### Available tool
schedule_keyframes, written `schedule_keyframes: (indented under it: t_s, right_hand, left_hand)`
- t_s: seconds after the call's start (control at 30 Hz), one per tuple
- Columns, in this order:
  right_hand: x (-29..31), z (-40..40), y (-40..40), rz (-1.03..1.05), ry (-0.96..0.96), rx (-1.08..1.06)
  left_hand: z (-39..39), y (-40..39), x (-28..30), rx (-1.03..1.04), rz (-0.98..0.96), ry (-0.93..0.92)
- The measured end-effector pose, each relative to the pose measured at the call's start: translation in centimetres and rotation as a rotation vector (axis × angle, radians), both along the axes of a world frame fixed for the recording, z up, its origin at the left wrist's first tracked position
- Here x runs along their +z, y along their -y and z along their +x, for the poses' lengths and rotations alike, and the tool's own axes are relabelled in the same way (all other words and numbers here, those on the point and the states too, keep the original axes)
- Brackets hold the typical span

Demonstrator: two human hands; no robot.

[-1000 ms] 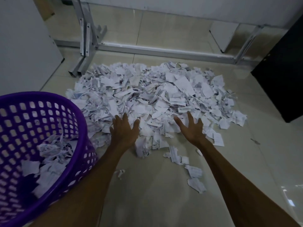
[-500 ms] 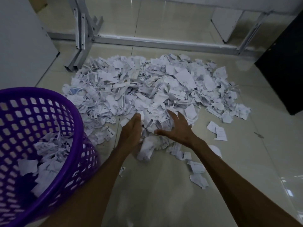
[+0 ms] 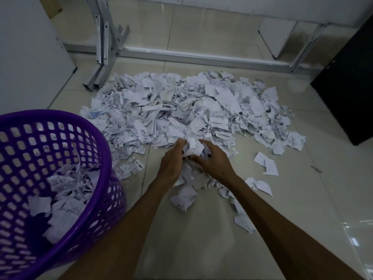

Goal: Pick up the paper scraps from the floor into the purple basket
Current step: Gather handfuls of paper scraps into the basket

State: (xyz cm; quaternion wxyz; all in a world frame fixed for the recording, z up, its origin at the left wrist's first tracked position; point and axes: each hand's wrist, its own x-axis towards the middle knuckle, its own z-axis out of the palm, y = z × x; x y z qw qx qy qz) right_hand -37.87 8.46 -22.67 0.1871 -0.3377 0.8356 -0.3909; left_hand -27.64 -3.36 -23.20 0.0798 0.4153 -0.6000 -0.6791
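Both hands meet at the near edge of the paper scraps [image 3: 181, 110], a wide white pile spread over the tiled floor [image 3: 201, 239]. The left hand [image 3: 171, 160] and right hand [image 3: 214, 160] face each other with fingers [image 3: 203, 143] curled inward, pressing a bunch of scraps [image 3: 192, 147] between them; crumpled pieces poke up above the fingertips and more hang below the palms. Whether the bunch is clear of the floor cannot be told. A few loose pieces lie apart to the right of the right forearm. The purple basket [image 3: 105, 150] stands at the left, just beside the left forearm, already holding scraps at its bottom. A grey metal frame [image 3: 105, 47] stands behind the pile.
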Motion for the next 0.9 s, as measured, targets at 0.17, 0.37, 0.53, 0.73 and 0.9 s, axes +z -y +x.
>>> schedule_keyframes:
  t_s: [0.17,0.37,0.53,0.73,0.9]
  right_hand:
    - [0.9,0.0,-0.5,-0.077,0.078,-0.065]
    - [3.3,-0.1,-1.1,-0.176,0.181,-0.202]
    - [6.2,-0.1,-1.5,-0.226,0.243,-0.281]
    - [10.7,0.6,-2.6,-0.327,0.35,-0.315]
    - [13.5,1.7,-2.5,-0.377,0.359,-0.299]
  left_hand:
    - [0.3,-0.5,2.3,0.011,-0.028,-0.005]
    - [1.1,-1.7,6.3,0.012,-0.165,-0.062]
    - [1.7,-1.9,8.9,-0.04,-0.242,-0.097]
    - [1.7,-2.0,11.8,-0.051,-0.198,-0.151]
    - [2.0,-2.1,14.8,-0.013,-0.139,-0.251]
